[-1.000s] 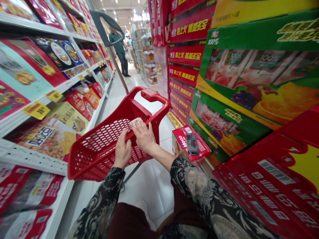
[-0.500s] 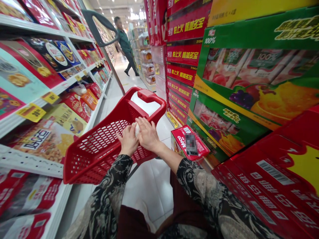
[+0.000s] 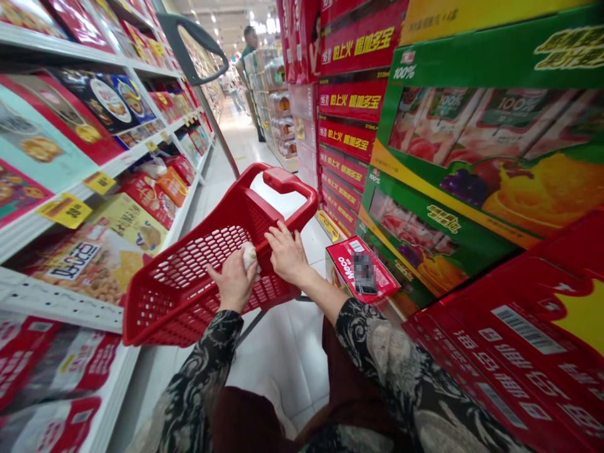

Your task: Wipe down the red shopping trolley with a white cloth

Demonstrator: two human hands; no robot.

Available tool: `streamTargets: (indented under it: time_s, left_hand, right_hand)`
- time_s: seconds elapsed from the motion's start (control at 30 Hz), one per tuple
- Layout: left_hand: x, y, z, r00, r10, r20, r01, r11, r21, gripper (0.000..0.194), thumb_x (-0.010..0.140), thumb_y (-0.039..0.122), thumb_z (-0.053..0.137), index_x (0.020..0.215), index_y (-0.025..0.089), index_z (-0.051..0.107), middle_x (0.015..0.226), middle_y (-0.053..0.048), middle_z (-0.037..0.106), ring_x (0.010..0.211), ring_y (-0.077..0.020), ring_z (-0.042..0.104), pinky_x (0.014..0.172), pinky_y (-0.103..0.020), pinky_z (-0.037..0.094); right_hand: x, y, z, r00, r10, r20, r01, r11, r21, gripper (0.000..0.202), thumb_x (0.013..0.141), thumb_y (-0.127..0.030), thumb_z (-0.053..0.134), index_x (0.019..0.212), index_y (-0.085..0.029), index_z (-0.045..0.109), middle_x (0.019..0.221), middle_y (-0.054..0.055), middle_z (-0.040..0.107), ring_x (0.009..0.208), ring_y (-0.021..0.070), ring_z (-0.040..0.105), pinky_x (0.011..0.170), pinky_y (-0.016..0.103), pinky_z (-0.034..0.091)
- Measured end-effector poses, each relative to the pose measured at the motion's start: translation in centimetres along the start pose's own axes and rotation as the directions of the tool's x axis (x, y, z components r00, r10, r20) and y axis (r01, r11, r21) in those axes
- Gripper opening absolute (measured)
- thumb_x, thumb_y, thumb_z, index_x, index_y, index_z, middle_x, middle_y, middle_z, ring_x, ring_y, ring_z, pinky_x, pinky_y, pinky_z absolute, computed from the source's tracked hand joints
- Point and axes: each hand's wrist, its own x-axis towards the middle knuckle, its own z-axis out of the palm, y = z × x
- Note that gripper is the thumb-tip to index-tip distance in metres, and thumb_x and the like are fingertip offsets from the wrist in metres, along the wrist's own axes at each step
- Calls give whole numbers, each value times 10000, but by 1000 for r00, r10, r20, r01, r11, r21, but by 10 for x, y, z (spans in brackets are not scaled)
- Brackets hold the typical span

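Note:
A red plastic shopping basket cart (image 3: 189,251) with a perforated wall stands in front of me, its handle end at the upper right. My left hand (image 3: 234,280) is closed on a crumpled white wad (image 3: 249,255), perhaps tissue, over the basket's near rim. Just right of it, my right hand (image 3: 287,253) rests on the red rim with its fingers apart and nothing visible in them. The fingertips reach over the edge near the handle.
Shelves of packaged snacks (image 3: 78,261) line the left. Stacked drink cartons (image 3: 472,145) rise on the right. A phone (image 3: 364,274) lies on a red box (image 3: 346,251). A grey pole (image 3: 219,129) stands behind the basket. A person (image 3: 250,47) is partly hidden farther off.
My hands have moved apart: the left went left with the white wad, the right went slightly right along the rim. The distant person has moved right, behind the shelves.

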Motion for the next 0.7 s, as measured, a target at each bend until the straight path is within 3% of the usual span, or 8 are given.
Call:
streamTargets:
  time_s: [0.13, 0.2, 0.27, 0.37, 0.5, 0.6, 0.7]
  left_hand:
    - [16, 35, 3, 998, 50, -23, -51, 997, -62, 463, 853, 330, 367, 1290, 176, 377, 1244, -119, 529, 1113, -234, 484, 1052, -557, 32]
    - [19, 42, 1, 998, 60, -13, -60, 997, -47, 463, 854, 333, 367, 1295, 191, 376, 1240, -114, 531, 1112, -233, 480, 1053, -555, 29]
    - [15, 35, -1, 999, 47, 5, -47, 999, -16, 443, 852, 340, 368, 1270, 197, 410, 1192, -110, 559, 1079, -233, 494, 1049, -561, 25]
    - [-1, 5, -5, 1000, -9, 24, 8, 999, 44, 407, 849, 351, 364, 1206, 187, 470, 1114, -109, 593, 1046, -240, 502, 1039, -579, 26]
    - [-25, -32, -6, 996, -91, -1, 91, 993, 73, 403, 846, 333, 364, 1195, 159, 468, 1209, -134, 541, 1137, -253, 450, 1041, -575, 36]
    - [-28, -34, -4, 996, -92, -9, 92, 995, 30, 409, 842, 293, 364, 1218, 152, 444, 1292, -144, 480, 1205, -245, 404, 1048, -564, 35]
    - [-17, -20, -1, 998, -58, 13, 58, 998, -5, 404, 839, 276, 365, 1214, 151, 449, 1274, -139, 500, 1190, -238, 426, 1055, -553, 33]
  right_hand:
    - [-1, 3, 2, 1000, -17, 9, 17, 1000, -20, 466, 817, -120, 371, 1280, -143, 415, 1398, 82, 355, 1346, 200, 104, 1050, 539, 164]
    - [-2, 5, 2, 999, -34, 6, 35, 999, -27, 470, 820, -118, 363, 1287, -133, 408, 1400, 80, 353, 1345, 202, 109, 1050, 533, 167]
    - [-3, 9, 1, 998, -59, 4, 59, 998, -27, 487, 809, -98, 358, 1293, -128, 402, 1403, 77, 350, 1344, 197, 114, 1055, 522, 161]
    - [-2, 14, 0, 997, -76, 5, 76, 997, -15, 528, 772, -62, 367, 1294, -128, 405, 1408, 73, 343, 1343, 189, 115, 1065, 513, 135]
    - [-1, 18, 3, 999, -55, -1, 55, 998, 14, 566, 737, -46, 384, 1296, -130, 407, 1407, 79, 341, 1347, 193, 102, 1071, 516, 103]
    - [-1, 17, 5, 999, -37, -12, 37, 999, 23, 573, 732, -43, 380, 1297, -133, 408, 1407, 82, 339, 1349, 198, 94, 1071, 521, 89]
    - [-2, 14, 6, 1000, -30, -9, 30, 999, 25, 577, 727, -44, 380, 1296, -133, 409, 1405, 90, 339, 1351, 202, 87, 1068, 528, 84]
